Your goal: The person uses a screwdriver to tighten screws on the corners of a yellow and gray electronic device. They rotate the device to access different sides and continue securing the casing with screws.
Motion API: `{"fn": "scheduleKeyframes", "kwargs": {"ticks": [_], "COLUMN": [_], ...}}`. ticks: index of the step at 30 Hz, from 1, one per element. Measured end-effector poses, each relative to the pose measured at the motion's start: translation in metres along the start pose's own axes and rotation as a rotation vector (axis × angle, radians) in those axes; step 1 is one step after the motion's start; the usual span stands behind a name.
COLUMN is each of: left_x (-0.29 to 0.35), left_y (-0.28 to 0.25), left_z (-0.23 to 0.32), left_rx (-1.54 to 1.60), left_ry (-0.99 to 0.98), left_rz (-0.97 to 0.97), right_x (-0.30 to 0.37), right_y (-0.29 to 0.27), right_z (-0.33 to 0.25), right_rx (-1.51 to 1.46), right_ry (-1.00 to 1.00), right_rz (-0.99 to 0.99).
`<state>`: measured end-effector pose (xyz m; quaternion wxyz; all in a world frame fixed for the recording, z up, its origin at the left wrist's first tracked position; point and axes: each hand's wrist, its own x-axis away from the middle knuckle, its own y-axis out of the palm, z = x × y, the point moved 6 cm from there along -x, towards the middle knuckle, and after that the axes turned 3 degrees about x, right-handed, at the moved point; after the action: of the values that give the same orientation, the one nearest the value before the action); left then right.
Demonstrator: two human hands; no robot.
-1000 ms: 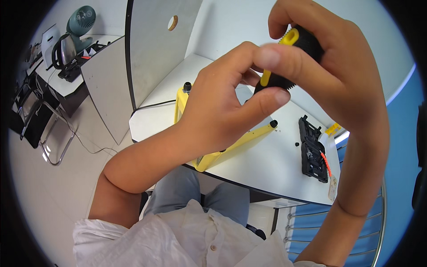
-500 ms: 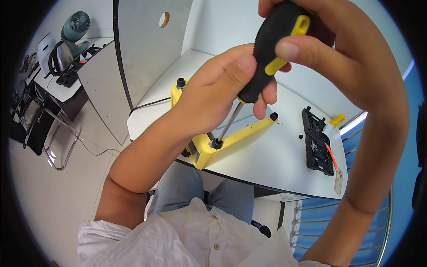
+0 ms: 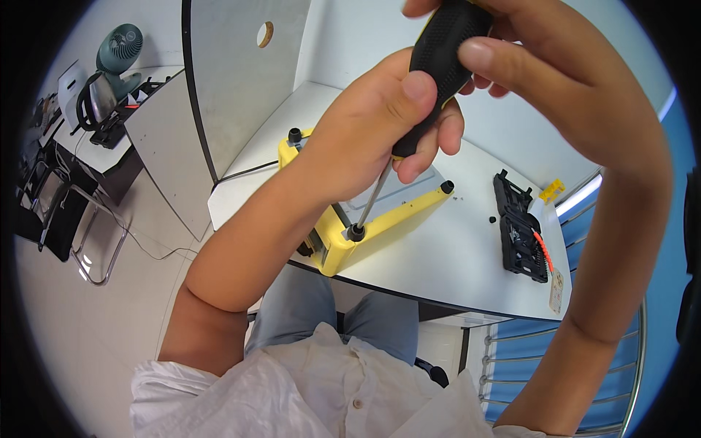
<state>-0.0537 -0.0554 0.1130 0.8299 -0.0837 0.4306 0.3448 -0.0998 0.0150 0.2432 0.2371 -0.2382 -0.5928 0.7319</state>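
A screwdriver [image 3: 442,58] with a black and yellow handle stands tilted, its metal shaft running down into a round black foot [image 3: 355,232]. That foot sits on the near corner of a yellow-edged case [image 3: 398,223] with a grey panel, lying on the white table. My left hand [image 3: 387,117] wraps round the lower end of the handle. Higher up, my right hand [image 3: 518,62] grips the handle's top with thumb and fingers, partly cut off by the upper edge. Similar black feet show at the case's right corner [image 3: 447,187] and far left corner [image 3: 295,136].
On the table's right lie an open black tool case [image 3: 520,230] with an orange-red item [image 3: 543,252], a yellow piece [image 3: 553,191] and a small black cap [image 3: 493,220]. Tiny screws lie beside the yellow case. A grey partition [image 3: 244,80] rises at the left.
The screwdriver handle has turned, so its yellow strip no longer faces me. My left hand and the handle have shifted slightly; the tip stays at the same foot.
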Motion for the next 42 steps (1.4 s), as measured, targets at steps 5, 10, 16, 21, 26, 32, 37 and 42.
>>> {"fn": "scheduleKeyframes", "kwargs": {"ticks": [5,10,16,21,26,32,37,42], "left_x": [0.004,0.019,0.007,0.008,0.017,0.022,0.008,0.018], "left_y": [-0.003,0.007,0.002,-0.001,0.003,0.010,0.009,-0.001], "left_z": [-0.006,0.012,-0.001,-0.009,-0.003,0.004,-0.016,-0.020], "left_rx": [0.195,-0.208,0.004,0.350,0.037,-0.151,0.180,0.205], "left_ry": [0.019,0.138,0.064,-0.100,0.004,-0.001,-0.117,-0.133], "left_rz": [-0.016,0.340,0.147,-0.142,0.263,0.223,-0.157,-0.262], "right_x": [0.001,0.005,0.007,0.002,0.015,0.015,0.003,-0.031], "right_y": [0.003,0.011,0.010,0.023,0.018,0.013,0.011,0.059], "right_z": [0.003,0.008,0.011,0.019,0.024,0.025,0.023,0.039], "right_rx": [-0.051,-0.064,-0.130,-0.234,-0.283,-0.503,-1.008,-1.546], "right_ry": [-0.006,0.003,0.007,-0.038,0.030,0.038,-0.053,-0.488], "right_rz": [0.022,0.049,0.093,0.167,0.191,0.280,0.403,0.438]}}
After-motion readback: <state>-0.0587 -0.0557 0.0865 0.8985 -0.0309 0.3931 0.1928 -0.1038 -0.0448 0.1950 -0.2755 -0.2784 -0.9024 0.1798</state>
